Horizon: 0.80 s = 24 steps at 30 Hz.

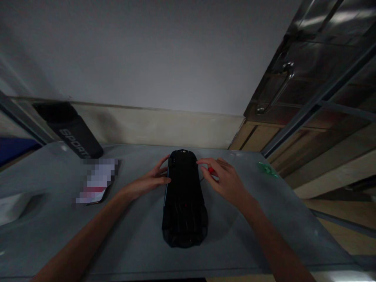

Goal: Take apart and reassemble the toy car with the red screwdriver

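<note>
A black toy car [184, 188] lies upside down on the grey table, its dark underside facing up and its wheels showing at the sides. My left hand [151, 180] holds the car's left edge, thumb and fingers spaced along it. At the other side, my right hand [225, 178] has its index fingertip at the wheel near the car's far end. Its other fingers are curled round a small red-handled screwdriver [211, 170], mostly hidden in the palm. A thin shaft shows below the fingers, close to the car's right edge.
On the table [141, 243] at left are a phone-like flat object [98, 182], partly blurred out, and a white item [13, 207]. A black bottle [73, 131] leans near the wall. Green crumpled plastic [267, 169] lies by the right edge, beside a metal frame [315, 105].
</note>
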Each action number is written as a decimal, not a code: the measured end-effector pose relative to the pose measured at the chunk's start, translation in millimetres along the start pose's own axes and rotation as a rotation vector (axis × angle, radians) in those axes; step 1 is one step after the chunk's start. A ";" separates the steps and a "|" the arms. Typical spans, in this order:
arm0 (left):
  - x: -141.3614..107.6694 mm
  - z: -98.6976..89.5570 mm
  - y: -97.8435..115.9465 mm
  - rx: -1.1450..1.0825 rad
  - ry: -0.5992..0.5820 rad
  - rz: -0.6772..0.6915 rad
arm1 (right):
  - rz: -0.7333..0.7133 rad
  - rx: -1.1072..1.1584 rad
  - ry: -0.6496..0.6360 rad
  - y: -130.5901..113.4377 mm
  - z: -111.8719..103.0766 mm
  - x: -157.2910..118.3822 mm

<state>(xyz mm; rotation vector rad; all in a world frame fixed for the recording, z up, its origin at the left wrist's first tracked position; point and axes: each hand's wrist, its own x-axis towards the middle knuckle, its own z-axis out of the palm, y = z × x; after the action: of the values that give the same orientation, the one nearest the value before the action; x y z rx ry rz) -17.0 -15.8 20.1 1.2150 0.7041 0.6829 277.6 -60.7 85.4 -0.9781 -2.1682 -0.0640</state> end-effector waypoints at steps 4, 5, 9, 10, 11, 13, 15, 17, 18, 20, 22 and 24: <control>-0.2 0.6 1.2 -0.003 0.014 -0.007 | 0.015 0.031 0.004 1.2 -0.8 -0.6; 0.2 0.4 1.0 -0.004 0.014 -0.010 | -0.002 0.044 -0.004 0.8 -2.0 -0.3; 2.0 -0.7 -0.6 0.002 0.005 0.000 | -0.022 0.074 -0.011 0.6 -3.7 0.2; 2.2 -0.9 -0.8 0.003 0.003 0.004 | 0.001 0.070 -0.001 1.1 -2.9 -0.1; 2.3 -1.1 -1.1 0.005 0.003 0.006 | 0.028 0.063 0.010 1.7 -1.8 -0.6; 2.3 -1.3 -1.4 0.008 0.006 0.005 | 0.089 0.031 0.025 2.3 0.2 -1.3; 2.1 -1.5 -1.6 0.011 0.011 0.002 | 0.106 -0.003 0.029 1.7 0.3 -1.1; 1.8 -1.2 -1.4 0.008 0.014 0.005 | 0.066 -0.004 0.013 0.0 -1.1 0.1; 1.6 -0.9 -1.0 0.005 0.015 0.006 | 0.041 0.006 0.003 -1.0 -1.9 0.9; 1.1 0.1 0.1 0.002 0.018 0.002 | 0.006 0.024 -0.008 -2.9 -2.5 1.9; 0.7 0.9 1.0 0.006 0.026 -0.009 | 0.014 0.024 -0.004 -4.1 -1.4 1.9; 0.9 0.8 0.9 0.021 0.027 -0.018 | 0.040 0.010 0.008 -4.5 -0.2 1.1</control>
<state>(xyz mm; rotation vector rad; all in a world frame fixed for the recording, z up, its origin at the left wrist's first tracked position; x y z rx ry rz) -15.9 -15.4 21.1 1.2191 0.7458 0.6792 274.3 -63.3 87.3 -1.0140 -2.1389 -0.0381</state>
